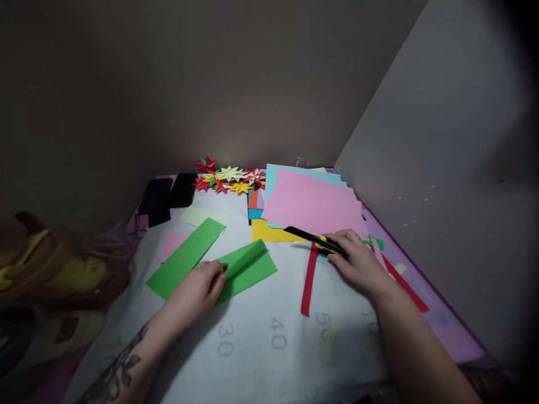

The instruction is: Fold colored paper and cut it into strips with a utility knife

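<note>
My left hand [206, 283] pinches a green sheet of paper [246, 275] near its left end. The sheet's far edge is folded over toward me, and the crease stands partly raised. Just left of it, a second green paper strip [187, 252] lies flat and slanted. My right hand [357, 261] is closed around black scissors with yellow parts [314, 235], their dark blades pointing left over the yellow paper [269, 231]. Its fingers hide much of the handles. Under the scissors, a narrow red paper strip [309, 286] runs toward me.
Pink sheets [314, 199] over light blue ones are stacked at the back. Folded paper stars [229, 175] line the wall beside them. Black pieces [155, 196] lie back left. Red and green scraps [410, 289] are at right; a brown-and-yellow object [54, 261] stands left.
</note>
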Action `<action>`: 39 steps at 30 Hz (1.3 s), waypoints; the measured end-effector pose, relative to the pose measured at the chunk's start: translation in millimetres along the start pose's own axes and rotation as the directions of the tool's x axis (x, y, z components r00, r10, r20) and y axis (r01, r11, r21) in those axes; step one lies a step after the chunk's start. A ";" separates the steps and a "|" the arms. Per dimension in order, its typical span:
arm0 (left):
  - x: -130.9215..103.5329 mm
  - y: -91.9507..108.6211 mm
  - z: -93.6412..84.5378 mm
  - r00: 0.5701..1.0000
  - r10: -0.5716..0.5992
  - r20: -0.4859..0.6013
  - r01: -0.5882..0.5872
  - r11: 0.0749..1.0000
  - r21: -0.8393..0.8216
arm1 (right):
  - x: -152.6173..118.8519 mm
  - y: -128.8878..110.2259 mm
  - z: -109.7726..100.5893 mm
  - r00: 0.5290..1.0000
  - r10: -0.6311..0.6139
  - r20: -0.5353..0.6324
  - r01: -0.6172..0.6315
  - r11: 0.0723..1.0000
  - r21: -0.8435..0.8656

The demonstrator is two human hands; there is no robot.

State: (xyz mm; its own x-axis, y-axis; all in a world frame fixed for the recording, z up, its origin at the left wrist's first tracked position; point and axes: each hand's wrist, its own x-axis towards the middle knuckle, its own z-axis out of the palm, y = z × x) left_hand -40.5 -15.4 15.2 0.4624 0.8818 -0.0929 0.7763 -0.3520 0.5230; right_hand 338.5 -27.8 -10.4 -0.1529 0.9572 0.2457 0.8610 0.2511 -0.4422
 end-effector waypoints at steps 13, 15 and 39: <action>-0.8 -5.4 4.3 0.999 0.036 -0.032 -0.036 0.999 0.006 | 0.1 -0.1 3.5 1.000 -0.021 0.019 0.020 0.999 0.033; 1.4 -8.5 6.0 0.997 0.009 -0.072 -0.004 0.997 0.075 | 0.3 -0.2 3.8 0.999 -0.022 0.025 0.021 0.999 0.038; -8.4 30.5 -0.4 0.712 -0.695 -0.102 0.024 0.169 -0.985 | -3.8 -4.1 0.9 0.993 -0.088 -0.076 0.097 0.987 0.131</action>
State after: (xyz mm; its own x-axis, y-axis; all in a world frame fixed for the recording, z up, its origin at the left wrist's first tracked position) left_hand -20.8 -33.4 32.2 -0.2542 0.9040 -0.3436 -0.2799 0.2713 0.9209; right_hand 335.2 -32.3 -10.3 -0.1906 0.9176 0.3487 0.7711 0.3598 -0.5253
